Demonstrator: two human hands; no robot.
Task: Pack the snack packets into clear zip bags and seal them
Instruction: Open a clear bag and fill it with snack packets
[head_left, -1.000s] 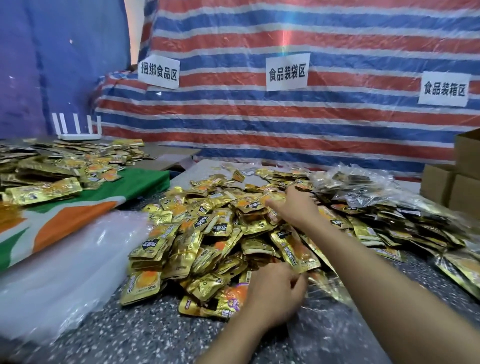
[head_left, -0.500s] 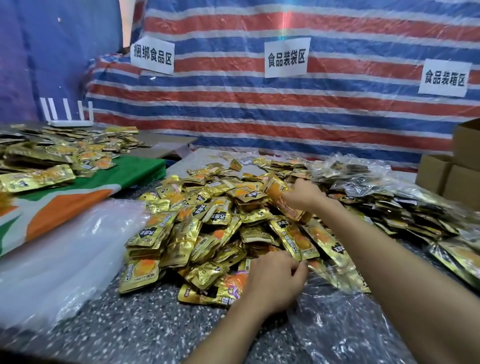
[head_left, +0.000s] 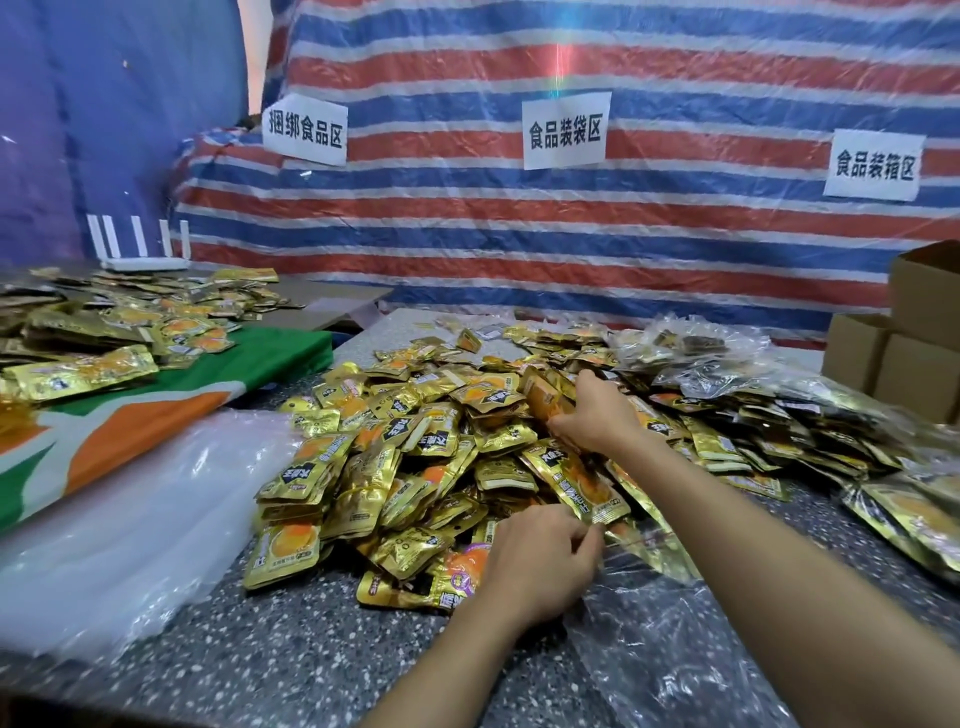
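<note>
Above speckled table (head_left: 260, 649), outstretched right hand (head_left: 597, 415) clamps packet (head_left: 543, 397); left hand (head_left: 540, 566) pinches bag (head_left: 675, 639).

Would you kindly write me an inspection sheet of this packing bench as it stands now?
Surface: speckled grey table, largely covered.
Job's things: loose pile of gold snack packets in the middle; clear zip bag in front of it, apparently holding a few packets; stack of empty bags at left; filled bags at back right.
Clutter: green, orange and white cloth bearing more packets.
Grippers: left hand pinches the clear zip bag's edge; right hand grips a single packet over the pile.
Cables: nothing seen.
Surroundings: striped tarp with three paper signs; cardboard boxes at right; white router at left.
</note>
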